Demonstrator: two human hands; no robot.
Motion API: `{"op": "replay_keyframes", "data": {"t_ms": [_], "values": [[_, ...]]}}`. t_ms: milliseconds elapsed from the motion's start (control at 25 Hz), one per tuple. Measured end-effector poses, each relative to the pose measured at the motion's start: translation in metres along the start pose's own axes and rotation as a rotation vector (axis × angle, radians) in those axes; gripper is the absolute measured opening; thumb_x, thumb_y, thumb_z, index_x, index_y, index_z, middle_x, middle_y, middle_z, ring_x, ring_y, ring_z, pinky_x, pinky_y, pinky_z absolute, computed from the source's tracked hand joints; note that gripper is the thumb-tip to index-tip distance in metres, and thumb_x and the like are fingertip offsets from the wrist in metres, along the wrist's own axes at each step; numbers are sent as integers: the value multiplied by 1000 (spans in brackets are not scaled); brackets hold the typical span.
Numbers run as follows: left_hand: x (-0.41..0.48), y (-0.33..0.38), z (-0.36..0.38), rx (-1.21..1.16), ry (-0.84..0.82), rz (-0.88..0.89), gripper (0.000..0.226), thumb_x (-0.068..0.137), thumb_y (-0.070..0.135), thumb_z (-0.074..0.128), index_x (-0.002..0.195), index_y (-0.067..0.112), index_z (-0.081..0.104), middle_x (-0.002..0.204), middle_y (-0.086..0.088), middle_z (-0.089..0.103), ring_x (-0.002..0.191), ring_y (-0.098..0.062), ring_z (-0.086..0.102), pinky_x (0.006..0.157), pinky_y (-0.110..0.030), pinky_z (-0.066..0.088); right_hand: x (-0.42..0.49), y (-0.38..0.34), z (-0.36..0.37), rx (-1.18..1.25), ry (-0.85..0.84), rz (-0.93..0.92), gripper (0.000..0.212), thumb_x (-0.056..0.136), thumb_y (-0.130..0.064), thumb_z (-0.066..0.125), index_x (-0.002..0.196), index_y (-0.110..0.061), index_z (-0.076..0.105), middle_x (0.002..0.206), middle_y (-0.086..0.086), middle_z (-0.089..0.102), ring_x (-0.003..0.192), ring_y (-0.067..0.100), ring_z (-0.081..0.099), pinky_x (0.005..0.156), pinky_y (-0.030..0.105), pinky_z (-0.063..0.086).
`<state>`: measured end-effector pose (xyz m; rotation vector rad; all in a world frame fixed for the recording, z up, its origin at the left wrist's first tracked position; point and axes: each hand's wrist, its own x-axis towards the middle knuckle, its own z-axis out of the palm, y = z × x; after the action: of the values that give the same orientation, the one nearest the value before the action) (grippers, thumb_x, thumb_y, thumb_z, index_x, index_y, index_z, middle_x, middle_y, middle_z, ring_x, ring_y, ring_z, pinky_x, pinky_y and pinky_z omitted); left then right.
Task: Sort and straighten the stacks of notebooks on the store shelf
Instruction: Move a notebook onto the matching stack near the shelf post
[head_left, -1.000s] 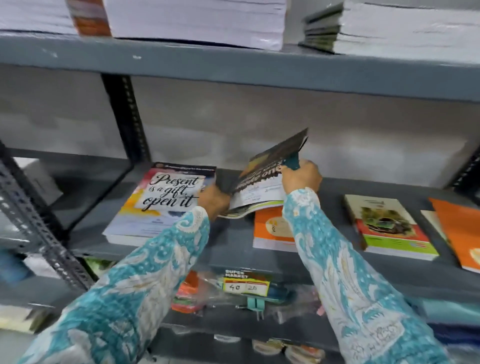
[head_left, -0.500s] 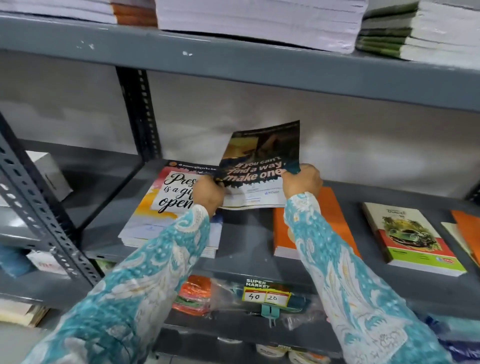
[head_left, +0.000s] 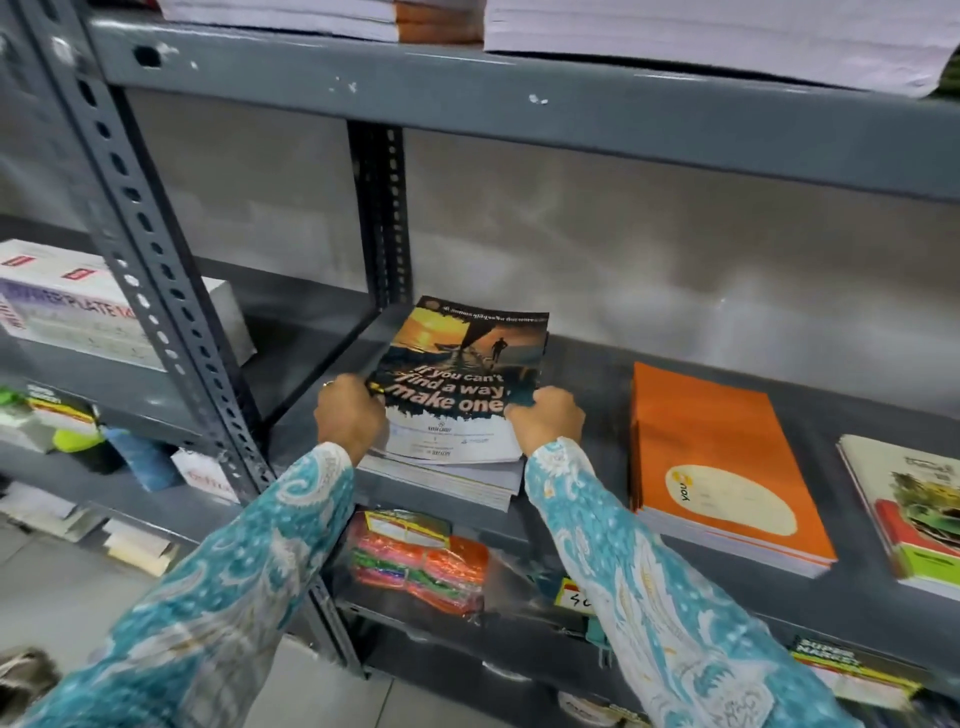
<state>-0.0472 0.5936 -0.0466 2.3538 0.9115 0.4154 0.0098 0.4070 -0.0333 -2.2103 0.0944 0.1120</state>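
Head view: I see my left hand (head_left: 349, 415) and right hand (head_left: 546, 422) pinching the sunset notebook (head_left: 462, 384) by its near corners, flat atop the stack (head_left: 457, 480); its long axis runs toward 12 o'clock, both hands equally near.

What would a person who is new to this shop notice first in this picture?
First, the notebook with the sunset cover, lying on top of a stack at the left end of the middle shelf, with the left hand and the right hand gripping its sides. Next, the bright orange notebooks stacked to its right.
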Motion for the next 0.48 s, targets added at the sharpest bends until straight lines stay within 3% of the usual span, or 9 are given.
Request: {"op": "replay_keyframes", "data": {"t_ms": [160, 320, 400, 480], "values": [[-1, -5, 0, 81, -50, -28, 26, 84, 14, 59, 101, -4, 66, 108, -28, 67, 104, -45, 59, 88, -44, 48, -3, 13, 7, -30, -7, 24, 17, 80, -18, 65, 77, -2, 61, 93, 14, 65, 87, 28, 61, 72, 31, 48], [-11, 5, -2, 204, -27, -160, 37, 83, 17, 61, 119, 8, 59, 139, -19, 43, 127, -41, 39, 103, -52, 35, -8, 19, 8, -101, 9, 4, 29, 82, -12, 61, 106, 4, 65, 114, 19, 65, 103, 34, 62, 83, 34, 52], [-21, 19, 2, 263, 50, -54, 40, 84, 14, 58, 124, 11, 55, 141, -18, 42, 130, -41, 34, 103, -53, 32, -6, 19, -7, -79, 52, -51, 29, 85, -13, 59, 110, 1, 64, 117, 17, 64, 107, 33, 61, 87, 33, 50], [-33, 40, 15, 237, 94, 130, 40, 85, 15, 56, 125, 13, 54, 132, -19, 53, 124, -42, 42, 100, -52, 37, -1, 24, -33, -60, 135, -114, 27, 88, -13, 57, 110, -3, 67, 116, 14, 67, 109, 31, 62, 89, 30, 49]]}}
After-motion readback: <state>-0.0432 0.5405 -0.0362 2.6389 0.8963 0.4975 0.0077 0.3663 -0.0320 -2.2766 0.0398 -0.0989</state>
